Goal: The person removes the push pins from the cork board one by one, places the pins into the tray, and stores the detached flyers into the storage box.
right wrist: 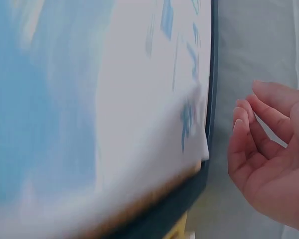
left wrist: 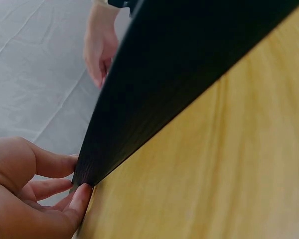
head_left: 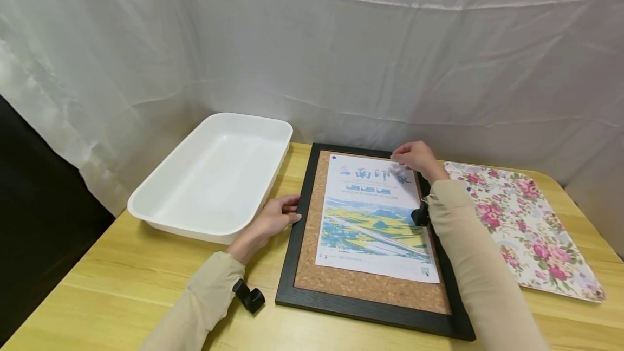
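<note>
A cork board (head_left: 372,292) in a black frame lies on the table, with a printed landscape poster (head_left: 370,221) on it. A purple pushpin (head_left: 333,157) sits at the poster's upper left corner. My left hand (head_left: 273,218) grips the frame's left edge, thumb and fingers against the black wood (left wrist: 134,114). Over the top edge hovers my right hand (head_left: 416,158), near the poster's upper right corner (right wrist: 189,119), which lifts from the cork. Its fingers (right wrist: 241,149) are curled and thumb and fingertips come close together; no object shows there, though a tiny one could be hidden.
At the left stands a deep white plastic tray (head_left: 141,207). To the right, partly behind my right sleeve, lies a flower-patterned board (head_left: 541,242) with a small purple pin (head_left: 469,189) near its left side. Grey-white cloth (head_left: 341,58) hangs behind the table (head_left: 97,286).
</note>
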Available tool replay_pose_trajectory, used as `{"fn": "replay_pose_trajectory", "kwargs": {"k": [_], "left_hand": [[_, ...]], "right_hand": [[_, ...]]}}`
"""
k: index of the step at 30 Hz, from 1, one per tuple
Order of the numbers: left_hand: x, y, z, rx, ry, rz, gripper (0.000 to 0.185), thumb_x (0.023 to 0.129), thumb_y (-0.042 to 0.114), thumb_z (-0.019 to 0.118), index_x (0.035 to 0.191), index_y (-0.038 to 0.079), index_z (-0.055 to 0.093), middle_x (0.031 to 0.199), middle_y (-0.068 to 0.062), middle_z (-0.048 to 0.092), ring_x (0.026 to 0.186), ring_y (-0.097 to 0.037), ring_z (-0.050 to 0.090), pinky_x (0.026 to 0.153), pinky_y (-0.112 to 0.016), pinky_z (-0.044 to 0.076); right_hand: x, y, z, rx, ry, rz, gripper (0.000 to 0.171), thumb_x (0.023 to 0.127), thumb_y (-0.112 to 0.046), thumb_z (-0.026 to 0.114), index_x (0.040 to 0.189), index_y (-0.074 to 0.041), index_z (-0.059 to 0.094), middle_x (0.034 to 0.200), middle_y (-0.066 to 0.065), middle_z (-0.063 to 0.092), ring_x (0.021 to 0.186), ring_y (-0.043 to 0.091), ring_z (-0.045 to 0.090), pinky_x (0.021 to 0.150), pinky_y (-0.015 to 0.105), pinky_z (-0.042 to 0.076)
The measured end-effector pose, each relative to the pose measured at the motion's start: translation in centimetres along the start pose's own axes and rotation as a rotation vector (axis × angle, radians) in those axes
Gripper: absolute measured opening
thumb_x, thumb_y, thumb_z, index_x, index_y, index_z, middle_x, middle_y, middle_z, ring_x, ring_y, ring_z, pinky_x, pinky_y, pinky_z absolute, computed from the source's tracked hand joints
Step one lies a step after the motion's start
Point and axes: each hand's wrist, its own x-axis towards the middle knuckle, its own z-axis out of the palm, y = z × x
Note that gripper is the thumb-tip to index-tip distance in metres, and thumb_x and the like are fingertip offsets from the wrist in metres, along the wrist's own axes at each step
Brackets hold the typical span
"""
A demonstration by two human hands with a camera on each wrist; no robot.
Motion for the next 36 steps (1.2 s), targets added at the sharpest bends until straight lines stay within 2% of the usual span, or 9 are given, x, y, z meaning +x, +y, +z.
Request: {"fn": "replay_pose_trajectory", "kwargs": {"k": [3,7,12,17,27,36], "left_hand": [[0.0,0.0,0.1,0.001,0.000,0.002,0.052,0.092,-0.006,0.058,0.142,-0.003,0.044,0.128,-0.019,0.055,0.117,-0.031,0.052,0.089,-0.038,0.049],[0.1,0.1,0.2,0.005,-0.004,0.000,0.052,0.092,-0.006,0.058,0.142,-0.003,0.044,0.129,-0.018,0.055,0.118,-0.031,0.052,0.089,-0.038,0.048],[0.0,0.3,0.2,0.005,-0.001,0.001,0.052,0.092,-0.006,0.059,0.142,-0.003,0.044,0.129,-0.018,0.055,0.117,-0.031,0.052,0.089,-0.038,0.048],[-0.1,0.3,0.2,0.006,0.002,0.009,0.052,0.091,-0.006,0.059,0.142,-0.004,0.045,0.129,-0.019,0.055,0.117,-0.031,0.052,0.089,-0.038,0.049],[-0.1,0.1,0.2,0.002,0.010,-0.001,0.052,0.091,-0.007,0.059,0.141,-0.004,0.045,0.126,-0.018,0.057,0.116,-0.031,0.053,0.089,-0.037,0.049],[-0.5,0.5,0.2,0.001,0.007,-0.004,0.052,0.092,-0.006,0.058,0.142,-0.003,0.045,0.128,-0.018,0.056,0.117,-0.031,0.053,0.089,-0.038,0.048]], "right_hand": [[0.4,-1.2,1.0,0.019,-0.005,0.041,0.032,0.097,-0.017,0.059,0.119,0.006,0.061,0.115,0.022,0.057,0.103,0.035,0.054,0.091,0.045,0.048],[1.0,-2.1,2.2,0.032,-0.008,0.057,0.032,0.096,-0.018,0.061,0.119,0.004,0.062,0.116,0.021,0.059,0.103,0.033,0.055,0.091,0.043,0.048],[1.2,-2.8,3.3,0.052,-0.020,0.039,0.032,0.095,-0.018,0.062,0.119,0.002,0.062,0.113,0.019,0.061,0.099,0.029,0.057,0.086,0.039,0.049],[1.3,-3.1,4.3,0.052,-0.009,0.005,0.027,0.093,-0.018,0.064,0.111,0.002,0.065,0.099,0.015,0.063,0.082,0.024,0.057,0.072,0.033,0.049],[2.1,-3.4,6.5,0.027,-0.009,0.010,0.027,0.095,-0.019,0.062,0.114,0.000,0.067,0.104,0.018,0.066,0.082,0.022,0.060,0.070,0.031,0.047],[2.4,-4.3,7.5,0.044,0.015,-0.020,0.023,0.093,-0.017,0.065,0.110,-0.002,0.069,0.099,0.015,0.067,0.078,0.020,0.059,0.070,0.031,0.046]]}}
